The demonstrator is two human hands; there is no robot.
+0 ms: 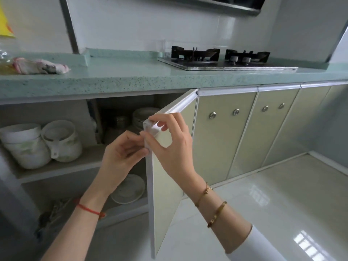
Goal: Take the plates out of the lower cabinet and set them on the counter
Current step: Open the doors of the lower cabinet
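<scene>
Head view: a speckled green counter (131,80) runs across a kitchen, carrying a gas stove (226,59) at right and a crumpled cloth (41,65) at left. Below it, the lower cabinet (56,166) stands open, its pale door (169,185) swung outward and blocking part of the shelves. Stacked white bowls (24,146) and a mug (64,142) sit on the upper shelf. Plates (130,189) lie on the lower shelf, half hidden behind the left hand (120,157); another stack (141,117) stands deep on the upper shelf. Both hands pinch the door's top corner, the right hand (169,146) from the front.
</scene>
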